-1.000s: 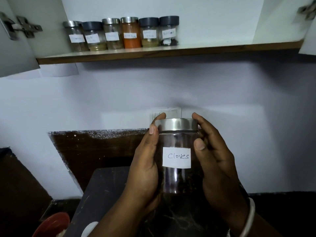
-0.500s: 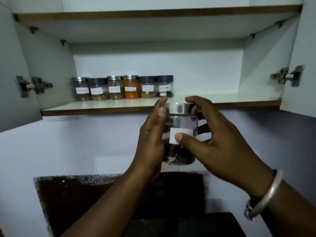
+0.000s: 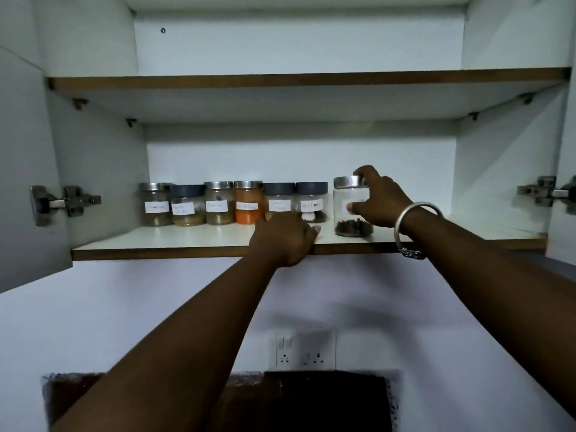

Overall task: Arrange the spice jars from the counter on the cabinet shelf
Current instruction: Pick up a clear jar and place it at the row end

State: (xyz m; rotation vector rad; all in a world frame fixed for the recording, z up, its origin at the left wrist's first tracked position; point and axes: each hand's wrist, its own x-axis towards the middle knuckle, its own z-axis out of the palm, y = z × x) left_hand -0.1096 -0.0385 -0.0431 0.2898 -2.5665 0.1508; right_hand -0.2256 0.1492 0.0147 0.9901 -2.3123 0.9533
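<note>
The clear cloves jar with a steel lid stands upright on the white cabinet shelf, just right of a row of several labelled spice jars. My right hand is closed around the cloves jar, fingers over the lid and thumb across its label. A small gap separates this jar from the last dark-lidded jar in the row. My left hand rests on the shelf's front edge in front of the row and holds no jar.
The shelf continues bare to the right of the cloves jar. An upper shelf runs above. Both cabinet doors stand open, with hinges at left and right. A wall socket sits below.
The cloves jar went from both hands below the shelf up onto the shelf beside the row. My left hand let go and dropped to the shelf edge.
</note>
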